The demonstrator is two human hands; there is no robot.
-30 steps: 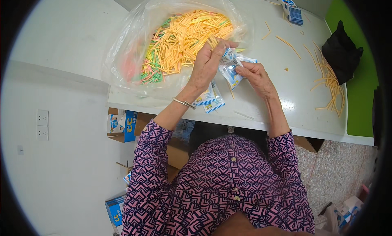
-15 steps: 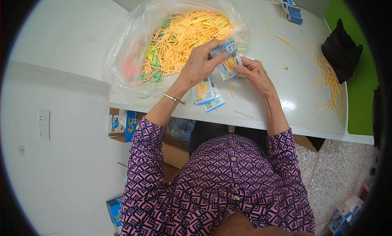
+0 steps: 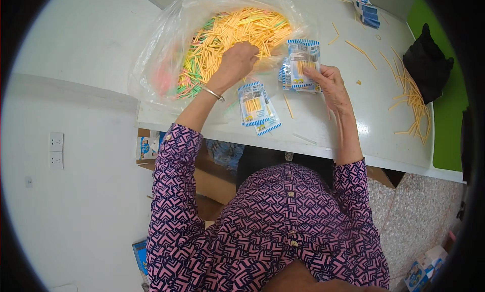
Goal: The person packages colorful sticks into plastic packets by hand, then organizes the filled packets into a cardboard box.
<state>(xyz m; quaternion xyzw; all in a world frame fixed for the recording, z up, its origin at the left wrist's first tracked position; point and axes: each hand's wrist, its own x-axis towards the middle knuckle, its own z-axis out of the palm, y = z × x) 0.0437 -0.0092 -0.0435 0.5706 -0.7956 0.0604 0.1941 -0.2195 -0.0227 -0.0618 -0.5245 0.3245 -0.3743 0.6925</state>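
My left hand [image 3: 236, 66], with a bangle at its wrist, is at the near right edge of a heap of thin yellow sticks [image 3: 252, 27] in a large clear plastic bag [image 3: 166, 49]. Its fingers are bent and pinched together among the sticks; what they hold, if anything, is hidden. My right hand [image 3: 331, 87] grips a small clear packet [image 3: 304, 52] with blue striped ends and yellow sticks inside, thumb on its front. Behind that packet, more similar packets show. Between my hands and nearer to me, several filled packets [image 3: 253, 105] lie overlapping on the white table [image 3: 353, 125].
Loose yellow sticks [image 3: 417, 110] lie in a pile at the table's right, beside a black cloth-like bundle [image 3: 429, 65]. A stack of blue-and-white packets [image 3: 368, 14] stands at the back right. One stick [image 3: 288, 106] lies near the packets. Pink and green sticks [image 3: 188, 80] show at the heap's left.
My left hand has let go of the packet and moved left to the stick heap. My right hand still holds a packet, now upright and slightly further right.
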